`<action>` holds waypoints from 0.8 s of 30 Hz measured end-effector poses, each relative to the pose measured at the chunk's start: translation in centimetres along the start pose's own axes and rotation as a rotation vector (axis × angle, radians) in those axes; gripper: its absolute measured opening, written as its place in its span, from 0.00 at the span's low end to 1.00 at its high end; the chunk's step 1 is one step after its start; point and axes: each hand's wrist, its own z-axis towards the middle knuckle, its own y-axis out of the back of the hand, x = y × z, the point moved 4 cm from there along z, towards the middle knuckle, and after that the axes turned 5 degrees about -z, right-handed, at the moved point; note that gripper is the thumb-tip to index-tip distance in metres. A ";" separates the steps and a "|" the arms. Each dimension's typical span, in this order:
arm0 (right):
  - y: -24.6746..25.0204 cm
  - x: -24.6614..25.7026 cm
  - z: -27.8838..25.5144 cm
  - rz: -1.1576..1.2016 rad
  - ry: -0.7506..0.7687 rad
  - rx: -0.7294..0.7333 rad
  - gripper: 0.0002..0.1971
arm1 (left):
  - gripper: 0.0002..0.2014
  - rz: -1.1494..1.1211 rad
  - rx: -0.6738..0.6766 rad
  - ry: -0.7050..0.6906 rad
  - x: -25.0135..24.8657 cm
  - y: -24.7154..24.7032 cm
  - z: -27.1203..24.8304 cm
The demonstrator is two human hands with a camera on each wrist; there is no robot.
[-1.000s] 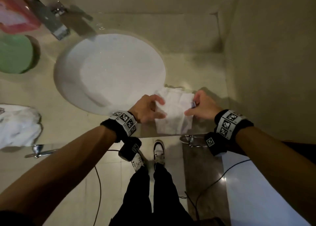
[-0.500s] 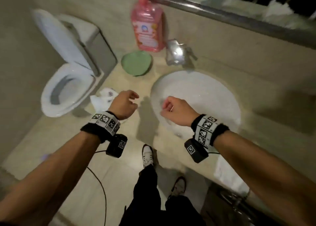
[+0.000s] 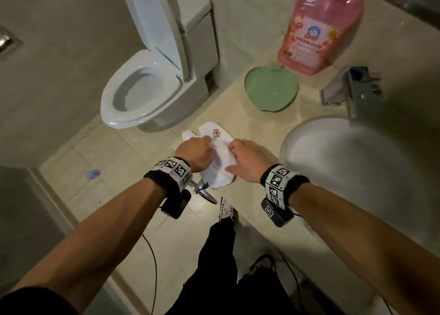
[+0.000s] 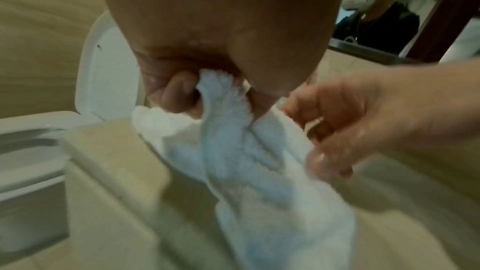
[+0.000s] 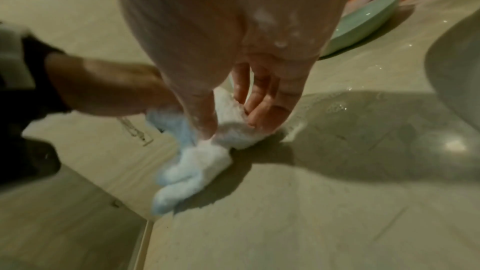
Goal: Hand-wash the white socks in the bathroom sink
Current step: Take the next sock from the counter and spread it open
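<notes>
Half a second ago both hands were empty. Now they are on the socks point(image 3: 222, 157), which lie on the counter point(image 3: 250, 126) just left of the sink point(image 3: 345, 162). The left hand point(image 3: 195, 154) bunches one end in curled fingers, and the right hand point(image 3: 247, 160) pinches the other side between thumb and fingers.

- Head view: taken from the person's head, facing steeply down past both forearms. From well above, it takes in the countertop point(image 3: 250, 129), the sink point(image 3: 297, 136) at right, the toilet point(image 3: 133, 114) at upper left and the floor point(image 3: 71, 148).
- Left wrist view: very near, facing along the left hand point(image 4: 221, 28) to its fingers and the white sock point(image 4: 259, 161), with the toilet beyond.
- Right wrist view: very near, facing down along the right hand point(image 5: 233, 28) to the countertop, with the green dish point(image 5: 369, 19) and sink rim at right.
- All three views share the white sock and both hands.
</notes>
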 end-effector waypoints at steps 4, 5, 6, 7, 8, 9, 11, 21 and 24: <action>1.9 0.0 0.4 0.079 0.023 -0.047 0.19 | 0.22 -0.408 0.080 -0.178 -2.3 2.1 1.0; 2.5 -0.1 0.4 0.152 0.012 -0.047 0.18 | 0.21 -0.495 0.086 -0.160 -2.8 2.7 1.4; 3.0 -0.4 0.4 0.204 -0.003 -0.052 0.16 | 0.19 -0.621 0.079 -0.115 -2.9 3.1 2.0; 3.6 -0.6 0.4 0.226 -0.009 -0.065 0.13 | 0.15 -0.749 0.051 -0.056 -3.0 3.5 2.6; 4.2 -0.9 0.4 0.223 0.000 -0.085 0.11 | 0.13 -0.837 -0.009 -0.006 -2.8 4.0 3.3; 4.8 -1.2 0.4 0.205 0.024 -0.115 0.12 | 0.15 -0.864 -0.065 0.029 -2.6 4.5 4.0; 6.2 -1.4 0.0 0.212 0.100 -0.215 0.17 | 0.13 -0.881 -0.015 0.079 -2.7 4.2 5.2; 11.3 -4.8 1.0 0.556 0.049 -0.318 0.27 | 0.16 -1.358 0.560 -0.037 -10.5 2.9 6.0; 11.9 -6.9 2.0 0.633 -0.075 -0.368 0.30 | 0.22 -1.442 0.557 0.023 -11.5 3.2 7.0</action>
